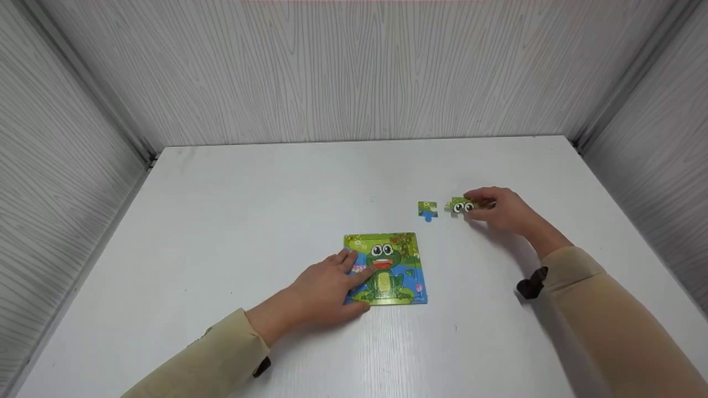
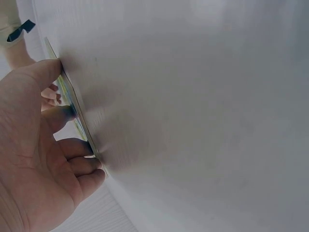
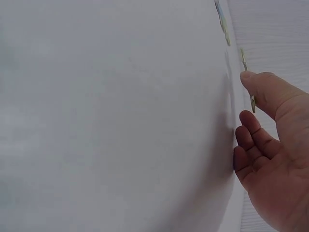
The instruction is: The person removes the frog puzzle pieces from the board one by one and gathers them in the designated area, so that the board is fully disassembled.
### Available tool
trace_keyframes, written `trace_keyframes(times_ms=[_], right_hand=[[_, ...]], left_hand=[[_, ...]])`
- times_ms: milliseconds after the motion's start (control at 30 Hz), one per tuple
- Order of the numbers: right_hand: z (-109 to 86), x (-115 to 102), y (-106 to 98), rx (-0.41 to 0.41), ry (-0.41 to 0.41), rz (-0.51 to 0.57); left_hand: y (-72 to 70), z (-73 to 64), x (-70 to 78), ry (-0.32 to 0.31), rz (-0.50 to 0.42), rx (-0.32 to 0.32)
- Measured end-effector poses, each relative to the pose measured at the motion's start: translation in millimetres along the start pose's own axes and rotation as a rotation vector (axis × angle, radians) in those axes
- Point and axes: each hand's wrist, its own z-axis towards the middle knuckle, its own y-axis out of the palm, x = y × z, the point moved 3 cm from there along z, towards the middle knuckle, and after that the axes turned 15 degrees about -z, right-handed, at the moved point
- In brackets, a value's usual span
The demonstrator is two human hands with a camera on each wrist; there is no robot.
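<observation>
A square frog jigsaw puzzle [image 1: 394, 276] lies on the white table, its picture showing a frog with a red mouth. My left hand [image 1: 329, 290] rests on the puzzle's left side, index finger across the picture and thumb at the near edge. The left wrist view shows the left hand [image 2: 43, 140] touching the thin board [image 2: 79, 113] edge-on. Farther right, my right hand [image 1: 500, 210] pinches a green puzzle piece [image 1: 460, 207] with two printed eyes between thumb and fingers. In the right wrist view, the right hand [image 3: 270, 130] has its thumb against that thin piece [image 3: 244, 60].
A loose green and blue puzzle piece [image 1: 427, 210] lies left of the pinched one, beyond the puzzle. The white tabletop [image 1: 249, 193] is bounded by wood-grain panels [image 1: 354, 72] at the back and both sides.
</observation>
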Motion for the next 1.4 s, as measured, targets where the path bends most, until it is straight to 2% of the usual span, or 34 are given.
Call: trace_keyframes(times_ms=[467,1400], right_hand=[[2.6,5.2,8.6,-0.029,0.041,0.027],[3.6,7.5,12.0,-0.026,0.034,0.006]], left_hand=[[-0.6,-0.1,1.4,0.004,0.001,0.002],[-0.6,-1.3,0.0,0.016,0.008,0.007]])
